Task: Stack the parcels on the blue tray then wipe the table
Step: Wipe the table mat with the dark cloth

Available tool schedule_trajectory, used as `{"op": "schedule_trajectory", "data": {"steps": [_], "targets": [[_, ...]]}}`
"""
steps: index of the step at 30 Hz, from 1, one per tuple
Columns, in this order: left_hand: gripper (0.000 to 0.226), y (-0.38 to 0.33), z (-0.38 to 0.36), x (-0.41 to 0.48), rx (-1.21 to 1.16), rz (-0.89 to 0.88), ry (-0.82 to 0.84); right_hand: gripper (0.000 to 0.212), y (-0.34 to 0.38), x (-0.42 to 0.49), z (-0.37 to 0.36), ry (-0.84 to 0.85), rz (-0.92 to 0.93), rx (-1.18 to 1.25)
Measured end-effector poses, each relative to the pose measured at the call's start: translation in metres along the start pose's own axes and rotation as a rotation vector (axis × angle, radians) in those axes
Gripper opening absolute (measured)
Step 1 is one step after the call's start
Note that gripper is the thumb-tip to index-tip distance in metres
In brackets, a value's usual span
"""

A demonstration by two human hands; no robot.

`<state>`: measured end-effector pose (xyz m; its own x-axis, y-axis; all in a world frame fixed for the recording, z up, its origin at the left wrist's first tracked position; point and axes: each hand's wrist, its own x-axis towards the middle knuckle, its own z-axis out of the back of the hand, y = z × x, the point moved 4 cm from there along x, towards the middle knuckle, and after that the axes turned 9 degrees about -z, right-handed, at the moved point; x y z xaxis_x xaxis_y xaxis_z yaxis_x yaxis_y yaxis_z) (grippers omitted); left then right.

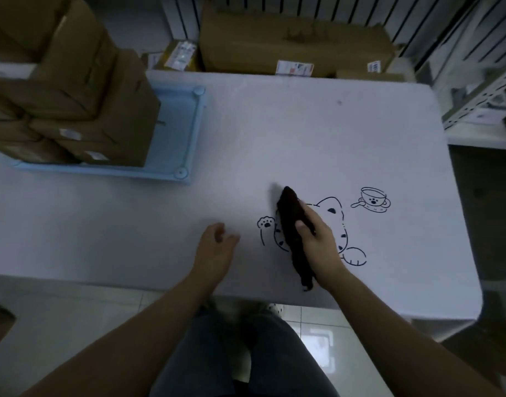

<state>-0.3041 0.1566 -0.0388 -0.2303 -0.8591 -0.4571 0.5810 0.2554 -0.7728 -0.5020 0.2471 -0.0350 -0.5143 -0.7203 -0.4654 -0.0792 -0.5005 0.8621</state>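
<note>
Near the table (303,133) edge, right grip (317,242) clasps dark cloth (292,219); left grip (214,245) lies loose, empty.

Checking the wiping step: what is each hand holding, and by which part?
The right hand grips the dark cloth around its middle; the left hand holds nothing.

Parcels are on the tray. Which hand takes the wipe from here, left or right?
Right. The right hand grips the dark cloth, which lies on the table over the cat drawing. The left hand is empty, fingers loose, beside it. The parcels sit stacked on the blue tray.
</note>
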Motion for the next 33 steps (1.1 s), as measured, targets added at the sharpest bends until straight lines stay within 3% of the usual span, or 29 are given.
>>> {"op": "schedule_trajectory", "data": {"steps": [2, 4, 7, 9, 11, 13, 17, 21, 26, 29, 31, 33], "targets": [[0.027, -0.014, -0.015, -0.002, -0.447, 0.218, 0.103, 0.04, 0.013, 0.001, -0.009, 0.238, -0.239, 0.392], [0.032, -0.024, -0.025, -0.001, -0.666, 0.321, 0.194, 0.035, 0.014, 0.012, -0.008, 0.253, -0.35, 0.439], [0.033, -0.021, -0.024, 0.004, -0.583, 0.336, 0.162, 0.038, -0.001, 0.033, 0.015, -0.104, -0.315, 0.001], [0.024, -0.013, -0.019, 0.005, -0.569, 0.378, 0.093, 0.043, 0.003, 0.032, 0.019, -0.25, -0.12, -0.353], [0.02, -0.005, -0.014, 0.004, -0.574, 0.411, 0.007, 0.046, 0.008, 0.025, -0.002, -0.22, 0.233, -0.652], [0.023, 0.003, -0.011, 0.004, -0.547, 0.416, -0.076, 0.054, 0.003, 0.018, -0.038, -0.102, 0.463, -0.952], [0.016, 0.014, -0.006, 0.008, -0.41, 0.358, -0.16, 0.058, -0.035, 0.023, -0.081, 0.018, 0.526, -1.335], [0.018, 0.012, -0.004, 0.016, -0.277, 0.264, -0.152, 0.059, -0.055, 0.031, -0.037, -0.032, 0.488, -1.344], [0.015, -0.001, -0.021, 0.029, -0.234, 0.172, -0.138, 0.054, -0.068, 0.053, 0.116, -0.472, 0.073, -1.096], [0.011, -0.008, -0.032, 0.029, -0.255, 0.165, -0.14, 0.056, -0.061, 0.073, 0.147, -0.636, -0.187, -0.88], [0.011, -0.012, -0.038, 0.027, -0.268, 0.178, -0.13, 0.051, -0.049, 0.076, 0.111, -0.63, -0.107, -0.871], [0.011, -0.017, -0.043, 0.025, -0.267, 0.204, -0.114, 0.048, -0.045, 0.06, 0.047, -0.497, 0.175, -0.983]]}}
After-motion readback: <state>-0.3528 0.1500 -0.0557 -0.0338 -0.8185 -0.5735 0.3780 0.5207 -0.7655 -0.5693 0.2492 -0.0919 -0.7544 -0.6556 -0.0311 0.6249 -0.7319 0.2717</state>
